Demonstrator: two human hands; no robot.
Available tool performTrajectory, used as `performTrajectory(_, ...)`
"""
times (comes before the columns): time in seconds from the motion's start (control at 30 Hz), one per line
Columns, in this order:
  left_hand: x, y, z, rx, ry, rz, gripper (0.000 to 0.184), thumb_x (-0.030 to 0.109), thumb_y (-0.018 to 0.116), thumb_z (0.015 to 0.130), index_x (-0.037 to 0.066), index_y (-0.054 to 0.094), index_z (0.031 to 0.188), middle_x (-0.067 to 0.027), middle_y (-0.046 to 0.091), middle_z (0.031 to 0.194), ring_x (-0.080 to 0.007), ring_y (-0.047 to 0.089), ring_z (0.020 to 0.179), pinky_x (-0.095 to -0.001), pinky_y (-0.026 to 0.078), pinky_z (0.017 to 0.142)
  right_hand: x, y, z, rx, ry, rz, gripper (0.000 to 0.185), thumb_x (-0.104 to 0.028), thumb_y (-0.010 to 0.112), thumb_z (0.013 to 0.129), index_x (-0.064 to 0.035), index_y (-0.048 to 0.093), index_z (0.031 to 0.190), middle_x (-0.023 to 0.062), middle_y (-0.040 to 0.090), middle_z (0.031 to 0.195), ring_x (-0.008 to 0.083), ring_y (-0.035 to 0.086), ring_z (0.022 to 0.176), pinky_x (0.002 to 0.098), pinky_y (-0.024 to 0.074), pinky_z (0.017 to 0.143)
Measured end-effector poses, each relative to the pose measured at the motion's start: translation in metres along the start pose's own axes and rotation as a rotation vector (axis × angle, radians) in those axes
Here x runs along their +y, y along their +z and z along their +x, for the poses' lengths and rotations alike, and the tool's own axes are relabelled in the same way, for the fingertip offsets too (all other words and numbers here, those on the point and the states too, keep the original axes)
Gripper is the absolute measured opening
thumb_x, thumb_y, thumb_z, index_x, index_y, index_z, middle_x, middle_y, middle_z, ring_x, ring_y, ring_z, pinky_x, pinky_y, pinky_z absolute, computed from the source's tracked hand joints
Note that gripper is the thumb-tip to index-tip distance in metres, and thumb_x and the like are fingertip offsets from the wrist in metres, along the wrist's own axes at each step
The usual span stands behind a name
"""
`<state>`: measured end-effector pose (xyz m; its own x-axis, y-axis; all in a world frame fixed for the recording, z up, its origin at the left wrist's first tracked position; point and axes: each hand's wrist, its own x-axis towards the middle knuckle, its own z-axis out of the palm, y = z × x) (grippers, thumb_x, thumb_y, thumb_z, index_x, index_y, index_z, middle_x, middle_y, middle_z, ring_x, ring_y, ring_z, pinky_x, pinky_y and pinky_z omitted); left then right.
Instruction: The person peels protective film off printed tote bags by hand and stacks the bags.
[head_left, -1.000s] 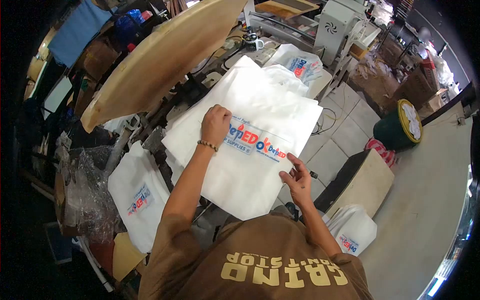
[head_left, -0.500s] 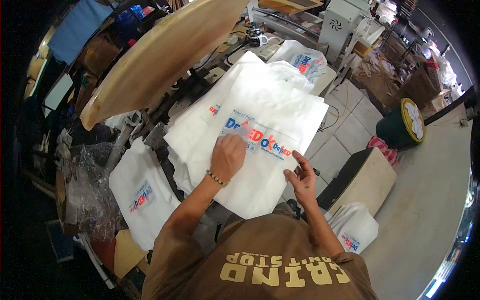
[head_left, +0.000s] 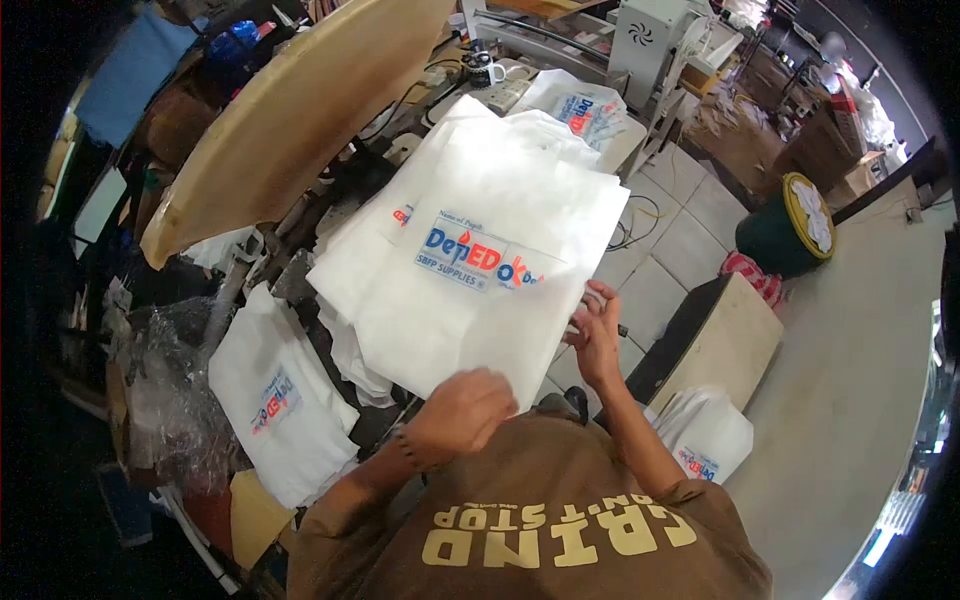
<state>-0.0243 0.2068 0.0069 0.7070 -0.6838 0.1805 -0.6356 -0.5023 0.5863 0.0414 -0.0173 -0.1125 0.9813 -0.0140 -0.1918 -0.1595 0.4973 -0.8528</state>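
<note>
A stack of white printed bags lies in front of me, the top one with blue and red lettering. My left hand, a bracelet on its wrist, is at the near edge of the top bag; its fingers are curled and slightly blurred, and what they hold is hidden. At the bag's right edge, my right hand has its thumb and fingers around the fabric, which bends up there. Another pile of white bags lies to the left, and more printed bags lie beyond the stack.
A large curved tan board rises at the upper left. Behind the stack are a mug and a white machine. To the right are a green bin, a box-like board and a white bag bundle.
My left hand has moved from the printed lettering down to the bag's near edge. The right edge of the top bag now bends up at my right hand.
</note>
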Motion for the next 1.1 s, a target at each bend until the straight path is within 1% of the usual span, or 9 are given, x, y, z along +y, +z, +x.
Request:
performTrajectory(0.23, -0.004, -0.081, -0.091, -0.975, -0.493, -0.375, 0.033, 0.021, 0.069, 0.085, 0.004, 0.067, 0.113, -0.0155, 0.069, 0.102, -0.0261, 0.068, 0.096, -0.0371, 0.051, 0.081, -0.023, 0.005, 0.097, 0.264, -0.397, -0.503, 0.067, -0.015, 0.079, 0.079, 0.0021, 0.036, 0.128, 0.0155, 0.061, 0.106, 0.017, 0.061, 0.085, 0.0304, 0.0522, 0.071)
performTrajectory(0.3, 0.011, -0.093, -0.096, -0.717, -0.754, -0.042, 0.029, 0.025, 0.072, 0.081, 0.004, 0.068, 0.102, -0.015, 0.067, 0.091, -0.0306, 0.066, 0.084, -0.0396, 0.051, 0.073, -0.035, 0.011, 0.111, 0.245, -0.377, -0.522, 0.065, -0.014, 0.079, 0.08, 0.0034, 0.036, 0.127, 0.013, 0.063, 0.098, 0.017, 0.062, 0.078, 0.0295, 0.053, 0.068)
performTrajectory(0.4, 0.002, -0.072, -0.098, -0.137, -0.639, 0.181, 0.035, 0.028, 0.072, 0.084, 0.003, 0.068, 0.107, -0.0159, 0.067, 0.091, -0.032, 0.065, 0.088, -0.0397, 0.051, 0.075, -0.048, 0.035, 0.112, 0.165, -0.417, -0.485, 0.056, -0.015, 0.075, 0.085, 0.0047, 0.04, 0.124, 0.0147, 0.067, 0.087, 0.0175, 0.063, 0.066, 0.0294, 0.053, 0.062)
performTrajectory(0.53, -0.033, -0.036, -0.046, 0.516, -0.635, 0.144, 0.046, 0.036, 0.067, 0.09, -0.001, 0.062, 0.118, -0.0212, 0.063, 0.113, -0.0363, 0.062, 0.098, -0.0391, 0.049, 0.085, -0.044, 0.04, 0.142, 0.102, -0.512, -0.684, 0.036, -0.018, 0.067, 0.093, 0.0065, 0.05, 0.113, 0.0133, 0.065, 0.091, 0.0145, 0.06, 0.079, 0.0279, 0.048, 0.071)
performTrajectory(0.6, -0.079, -0.002, -0.043, 0.553, -0.641, 0.298, 0.05, 0.038, 0.065, 0.091, -0.001, 0.06, 0.122, -0.0216, 0.06, 0.12, -0.0374, 0.059, 0.103, -0.0415, 0.047, 0.089, -0.05, 0.028, 0.148, 0.336, -0.899, -0.766, 0.03, -0.02, 0.067, 0.094, 0.007, 0.056, 0.1, 0.0091, 0.062, 0.088, 0.0125, 0.054, 0.079, 0.0263, 0.0447, 0.072)
performTrajectory(0.7, -0.1, 0.014, -0.04, 0.49, -0.674, 0.57, 0.055, 0.043, 0.06, 0.093, 0.001, 0.057, 0.129, -0.0218, 0.055, 0.132, -0.0393, 0.053, 0.113, -0.0477, 0.042, 0.095, -0.083, -0.001, 0.104, 0.393, -0.64, -0.451, 0.023, -0.021, 0.069, 0.093, 0.0002, 0.061, 0.091, 0.0018, 0.056, 0.085, 0.0098, 0.045, 0.077, 0.0245, 0.0398, 0.069)
performTrajectory(0.93, -0.084, -0.02, 0.003, 0.056, -0.967, 0.68, 0.069, 0.054, 0.067, 0.083, 0.0, 0.06, 0.126, -0.0265, 0.053, 0.133, -0.0429, 0.046, 0.123, -0.0567, 0.038, 0.099, -0.108, -0.127, 0.041, 0.54, -0.754, -0.048, 0.034, -0.021, 0.06, 0.099, -0.0021, 0.046, 0.124, 0.0121, 0.06, 0.115, 0.0171, 0.059, 0.102, 0.0338, 0.0487, 0.09)
performTrajectory(1.0, -0.113, -0.01, 0.007, 0.339, -0.662, 0.676, 0.077, 0.052, 0.068, 0.083, -0.001, 0.05, 0.136, -0.03, 0.049, 0.136, -0.0457, 0.043, 0.127, -0.0568, 0.035, 0.104, -0.109, -0.149, 0.011, 0.836, -0.814, 0.06, 0.036, -0.02, 0.059, 0.099, -0.0026, 0.044, 0.127, 0.0142, 0.058, 0.119, 0.0202, 0.059, 0.105, 0.0385, 0.0502, 0.092)
performTrajectory(1.1, -0.134, -0.008, 0.016, 0.053, -0.677, 0.626, 0.081, 0.049, 0.066, 0.087, -0.003, 0.04, 0.143, -0.0322, 0.043, 0.141, -0.0473, 0.038, 0.132, -0.0546, 0.029, 0.11, -0.089, -0.235, -0.053, 1.109, -0.924, 0.206, 0.035, -0.006, 0.06, 0.095, 0.0001, 0.047, 0.127, 0.0152, 0.059, 0.121, 0.0259, 0.061, 0.108, 0.0409, 0.0524, 0.092)
